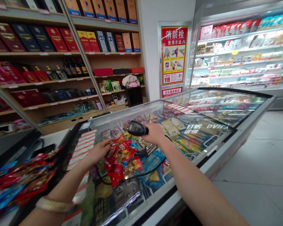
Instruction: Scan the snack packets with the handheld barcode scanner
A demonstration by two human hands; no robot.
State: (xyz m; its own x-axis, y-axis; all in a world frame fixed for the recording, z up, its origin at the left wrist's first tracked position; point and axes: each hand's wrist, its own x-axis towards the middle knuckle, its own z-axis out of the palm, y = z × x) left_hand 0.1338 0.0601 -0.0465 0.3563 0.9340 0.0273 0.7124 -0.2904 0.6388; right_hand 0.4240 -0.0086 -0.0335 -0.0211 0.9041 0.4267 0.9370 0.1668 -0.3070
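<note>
My right hand point(155, 133) is wrapped round the handle of a black barcode scanner point(135, 128), held above the glass lid of a chest freezer point(217, 150). The scanner's head points left, over a pile of small red and gold snack packets point(119, 161) on the glass. At the left edge of that pile is my left hand point(103, 152), fingers stretched out and touching the packets. Whether it pinches one is hard to make out. A black cable point(153, 171) loops across the lid below the packets.
More snack packets point(21, 179) lie heaped on the counter at left, blurred. Shelves point(61, 80) of boxed goods and bottles stand behind. A lit refrigerated display point(242, 59) is at the far right, with tiled floor point(257, 160) beside the freezer.
</note>
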